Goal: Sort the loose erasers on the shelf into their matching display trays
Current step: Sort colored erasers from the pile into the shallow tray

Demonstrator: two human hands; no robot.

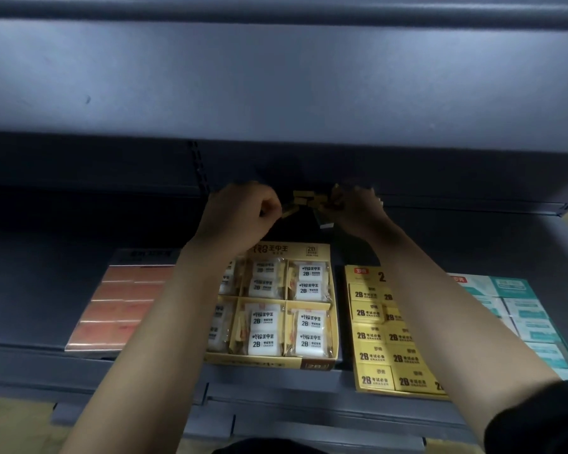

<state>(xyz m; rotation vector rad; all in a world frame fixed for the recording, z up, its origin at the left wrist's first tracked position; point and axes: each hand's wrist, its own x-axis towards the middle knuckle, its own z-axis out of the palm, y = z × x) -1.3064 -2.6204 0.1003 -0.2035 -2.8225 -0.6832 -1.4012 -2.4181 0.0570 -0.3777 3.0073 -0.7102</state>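
Observation:
A heap of loose yellow erasers [305,198] lies at the dark back of the shelf. My left hand [240,214] is curled and pinches one yellow eraser [290,212] at the heap's left edge. My right hand [358,209] reaches into the heap's right side with curled fingers around yellow erasers [336,191]. A dark eraser [323,221] lies just in front of the heap. Four display trays stand in a row at the front: an orange tray [118,306], a yellow compartment tray of white wrapped erasers [312,249], a yellow 2B tray [364,335] and a teal tray [518,309].
The shelf above [276,86] overhangs low over the heap, leaving a shallow dark gap. My forearms cross over the compartment tray and the yellow 2B tray. The grey shelf front edge [276,385] runs below the trays.

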